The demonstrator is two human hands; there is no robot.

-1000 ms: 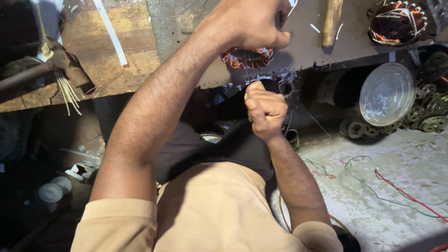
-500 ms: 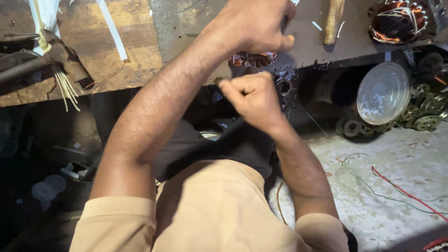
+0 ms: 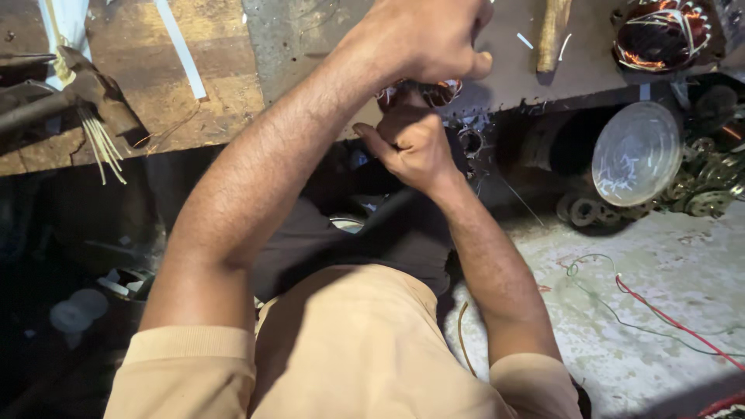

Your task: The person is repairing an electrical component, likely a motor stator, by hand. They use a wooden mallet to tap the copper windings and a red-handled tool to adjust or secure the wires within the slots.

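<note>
Cluttered wooden workbench [image 3: 155, 116], left hand [image 3: 423, 35] and right hand [image 3: 415, 143] fingers closed around copper-wound coil [image 3: 434, 93] between them

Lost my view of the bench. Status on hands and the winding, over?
Left hand fisted above copper-wound stator. Right hand clenched just below it; contents hidden. Left forearm blocks most of the stator.

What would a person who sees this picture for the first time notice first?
Two bare forearms dominate the centre: the left hand is closed at the top edge, and the right hand is a fist just below it, both at a copper-wound coil at the bench's edge. A second copper winding sits at the top right of the bench. A round metal cover leans below it, and red and green wires trail over the floor at right.
</note>
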